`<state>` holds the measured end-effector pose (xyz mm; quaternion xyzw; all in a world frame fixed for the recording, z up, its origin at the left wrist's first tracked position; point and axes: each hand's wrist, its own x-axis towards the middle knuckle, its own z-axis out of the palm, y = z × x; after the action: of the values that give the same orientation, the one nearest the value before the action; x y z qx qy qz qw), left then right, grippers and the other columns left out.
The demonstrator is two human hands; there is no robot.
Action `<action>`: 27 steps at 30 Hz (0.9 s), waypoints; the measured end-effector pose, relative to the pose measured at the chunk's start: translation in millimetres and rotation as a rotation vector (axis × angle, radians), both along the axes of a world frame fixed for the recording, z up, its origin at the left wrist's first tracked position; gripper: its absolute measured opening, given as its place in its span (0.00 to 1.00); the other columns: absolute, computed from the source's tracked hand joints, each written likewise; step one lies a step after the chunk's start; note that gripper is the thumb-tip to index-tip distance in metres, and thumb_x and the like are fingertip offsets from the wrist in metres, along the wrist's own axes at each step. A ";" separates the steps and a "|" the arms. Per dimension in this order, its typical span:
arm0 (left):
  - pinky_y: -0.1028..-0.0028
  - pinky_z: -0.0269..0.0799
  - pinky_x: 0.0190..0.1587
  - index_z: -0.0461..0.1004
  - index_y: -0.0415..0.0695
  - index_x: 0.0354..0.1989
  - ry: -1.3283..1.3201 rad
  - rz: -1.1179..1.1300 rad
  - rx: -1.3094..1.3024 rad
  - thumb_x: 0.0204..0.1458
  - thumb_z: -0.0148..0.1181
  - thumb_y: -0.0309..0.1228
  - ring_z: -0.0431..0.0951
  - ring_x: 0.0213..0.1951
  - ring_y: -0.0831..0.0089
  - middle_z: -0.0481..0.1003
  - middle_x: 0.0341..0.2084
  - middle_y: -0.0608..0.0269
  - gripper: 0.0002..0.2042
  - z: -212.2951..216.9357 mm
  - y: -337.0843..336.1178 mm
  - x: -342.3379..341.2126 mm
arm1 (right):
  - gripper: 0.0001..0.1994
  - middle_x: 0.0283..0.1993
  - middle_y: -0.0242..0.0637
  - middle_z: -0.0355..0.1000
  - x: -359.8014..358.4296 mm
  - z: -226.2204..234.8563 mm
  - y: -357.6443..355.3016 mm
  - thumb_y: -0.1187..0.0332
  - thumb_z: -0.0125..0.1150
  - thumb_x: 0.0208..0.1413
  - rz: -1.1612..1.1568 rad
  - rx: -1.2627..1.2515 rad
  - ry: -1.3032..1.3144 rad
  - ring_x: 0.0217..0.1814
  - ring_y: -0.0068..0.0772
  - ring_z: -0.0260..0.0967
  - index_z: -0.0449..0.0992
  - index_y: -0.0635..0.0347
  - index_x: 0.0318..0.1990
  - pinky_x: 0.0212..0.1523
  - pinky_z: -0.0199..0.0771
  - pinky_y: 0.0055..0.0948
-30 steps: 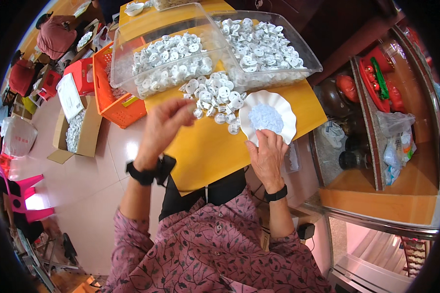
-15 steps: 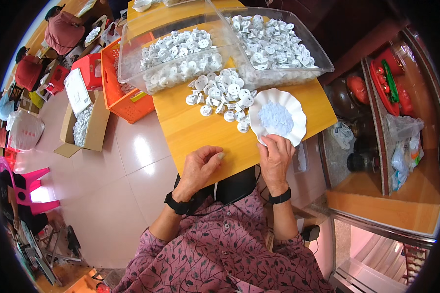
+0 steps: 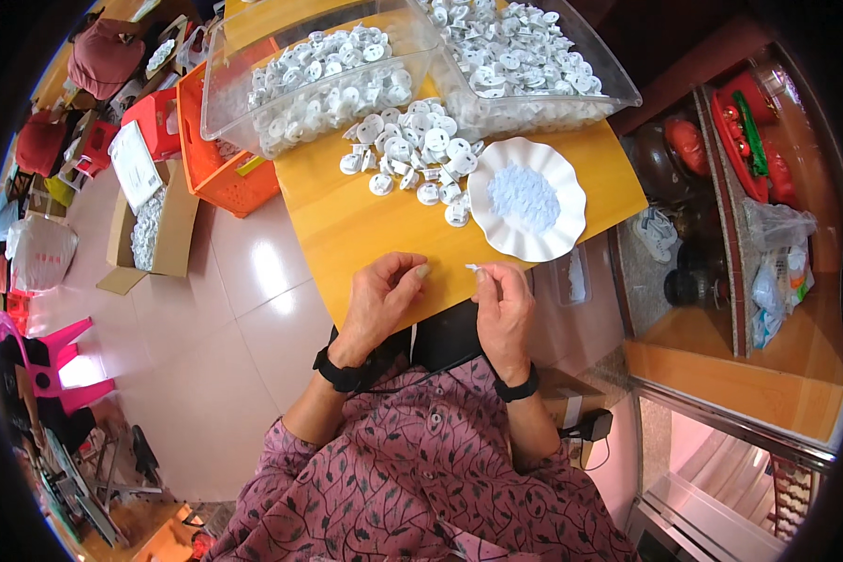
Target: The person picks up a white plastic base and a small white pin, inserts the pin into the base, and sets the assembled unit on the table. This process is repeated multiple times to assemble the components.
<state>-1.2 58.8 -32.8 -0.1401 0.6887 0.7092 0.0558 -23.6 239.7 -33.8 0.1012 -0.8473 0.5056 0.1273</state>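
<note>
Now off the plate (image 3: pixel 571 192), the right hand (image 3: pixel 506 317) pinches one picked piece (image 3: pixel 472 267); the left hand (image 3: pixel 377 304) curls, contents unclear.

I find the floor (image 3: pixel 197 375) laid in pale, glossy tiles with visible joints, and a bright reflection (image 3: pixel 270 270) of light on it to my left. Directly before me stands a yellow, wood-toned table (image 3: pixel 332 201). To my right I record an open shelving unit (image 3: pixel 735 253) above an orange-brown board (image 3: pixel 731 384). At far left I note a bright pink stool (image 3: pixel 84 396). Beyond the table, upper right, is a dark surface (image 3: pixel 665 47) I cannot identify.
</note>
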 end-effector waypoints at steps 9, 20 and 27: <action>0.82 0.74 0.33 0.76 0.33 0.45 0.011 -0.002 -0.022 0.62 0.57 0.30 0.77 0.31 0.82 0.77 0.28 0.65 0.11 -2.8 0.3 0.9 | 0.08 0.30 0.29 0.73 1.2 0.1 -0.7 0.70 0.57 0.64 0.051 -0.351 -0.471 0.25 0.14 0.66 0.76 0.67 0.42 0.24 0.65 0.16; 0.78 0.70 0.30 0.77 0.36 0.45 0.264 -0.018 -0.402 0.57 0.60 0.26 0.73 0.27 0.79 0.76 0.27 0.62 0.10 0.1 14.4 -32.6 | 0.06 0.30 0.30 0.74 -2.2 -3.3 6.6 0.73 0.62 0.60 0.034 -0.620 -0.628 0.23 0.14 0.67 0.76 0.67 0.40 0.21 0.63 0.13; 0.68 0.70 0.32 0.77 0.42 0.50 0.475 0.003 -0.661 0.53 0.59 0.23 0.73 0.27 0.65 0.73 0.28 0.55 0.14 -3.8 29.9 -64.9 | 0.10 0.33 0.32 0.74 -4.5 -2.3 8.5 0.75 0.63 0.57 0.013 -0.669 -0.681 0.24 0.15 0.68 0.74 0.68 0.44 0.24 0.64 0.14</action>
<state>-66.1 88.7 -36.6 0.0163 0.8731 0.4623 -0.1539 -28.1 248.2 -36.1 -0.1114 -0.6307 0.7560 -0.1353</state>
